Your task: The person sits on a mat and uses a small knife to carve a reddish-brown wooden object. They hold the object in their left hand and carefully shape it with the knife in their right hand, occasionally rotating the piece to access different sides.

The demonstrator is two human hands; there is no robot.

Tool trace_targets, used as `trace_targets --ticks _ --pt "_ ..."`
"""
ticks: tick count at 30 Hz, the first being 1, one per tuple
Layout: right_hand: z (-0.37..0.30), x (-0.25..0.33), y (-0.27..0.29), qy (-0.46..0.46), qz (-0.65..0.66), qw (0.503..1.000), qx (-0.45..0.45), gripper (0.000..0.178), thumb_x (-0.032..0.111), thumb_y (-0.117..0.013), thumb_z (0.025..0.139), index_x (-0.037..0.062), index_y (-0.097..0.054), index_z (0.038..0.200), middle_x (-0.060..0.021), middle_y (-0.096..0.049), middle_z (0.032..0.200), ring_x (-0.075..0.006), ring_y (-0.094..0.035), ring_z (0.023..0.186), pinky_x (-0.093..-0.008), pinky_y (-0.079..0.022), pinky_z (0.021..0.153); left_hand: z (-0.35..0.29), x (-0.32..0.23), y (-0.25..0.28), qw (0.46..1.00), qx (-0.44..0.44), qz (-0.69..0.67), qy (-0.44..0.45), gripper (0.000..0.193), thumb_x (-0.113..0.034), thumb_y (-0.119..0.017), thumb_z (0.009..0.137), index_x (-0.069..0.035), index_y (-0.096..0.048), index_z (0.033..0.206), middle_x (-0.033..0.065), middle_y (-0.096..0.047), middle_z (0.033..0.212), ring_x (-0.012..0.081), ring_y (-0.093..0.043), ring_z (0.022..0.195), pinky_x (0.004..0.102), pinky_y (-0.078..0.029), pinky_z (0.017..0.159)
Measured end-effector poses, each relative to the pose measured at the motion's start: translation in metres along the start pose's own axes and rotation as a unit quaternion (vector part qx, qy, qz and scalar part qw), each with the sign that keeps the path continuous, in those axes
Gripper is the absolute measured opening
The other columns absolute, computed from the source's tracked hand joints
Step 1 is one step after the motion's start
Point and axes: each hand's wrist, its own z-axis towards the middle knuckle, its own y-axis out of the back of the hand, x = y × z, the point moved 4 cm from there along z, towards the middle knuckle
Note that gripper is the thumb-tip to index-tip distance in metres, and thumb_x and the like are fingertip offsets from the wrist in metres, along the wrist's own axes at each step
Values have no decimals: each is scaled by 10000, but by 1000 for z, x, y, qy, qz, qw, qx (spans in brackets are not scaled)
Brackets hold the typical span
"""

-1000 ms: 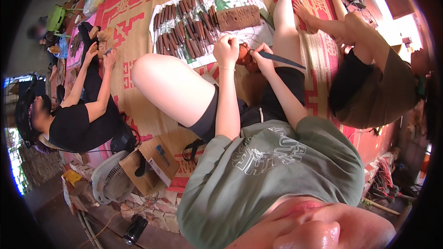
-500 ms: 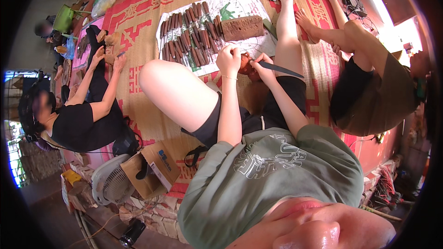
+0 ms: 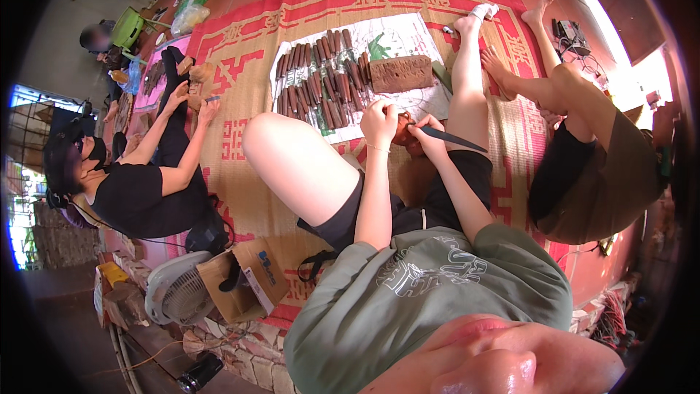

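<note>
My left hand [image 3: 379, 123] is closed in front of my lap, against a small reddish-brown carved wooden piece [image 3: 404, 131]. Partly hidden between my hands, the piece shows no clear shape. My right hand [image 3: 429, 136] grips a long, dark, flat tool [image 3: 456, 139] that tapers to a point towards my right thigh; its exact kind is unclear. Just beyond my hands, a white sheet [image 3: 397, 27] bears rows of brown-handled tools [image 3: 321, 80] and a brown rectangular block [image 3: 402, 74].
A patterned red and straw-coloured mat [image 3: 240, 66] lies under everything. At left sits a person in black [image 3: 149, 193] working with both hands; another person [image 3: 594, 168] sits close on my right. A cardboard box [image 3: 244, 281] and a fan [image 3: 182, 292] stand behind me at left.
The whole view has shifted, so the scene sits further right and lower. My hands keep nearly the same hold, with the dark tool still pointing right.
</note>
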Motion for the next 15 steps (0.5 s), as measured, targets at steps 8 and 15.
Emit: trace_targets --ticks 8,15 --pt "1 -12 13 31 8 999 -3 210 58 -687 769 75 -483 721 9 -543 641 -38 -491 555 -188 -399 519 -1 6 1 999 -4 50 11 221 -251 -538 772 -58 -640 739 118 -632 757 320 -609 719 383 -476 629" --pt "7 -15 12 43 2 999 -13 215 63 -699 755 73 -487 721 6 -546 621 -42 -505 547 -182 -398 510 0 -1 0 999 -9 38 -3 220 -250 -537 772 -56 -627 721 123 -623 736 325 -605 688 395 -468 600"
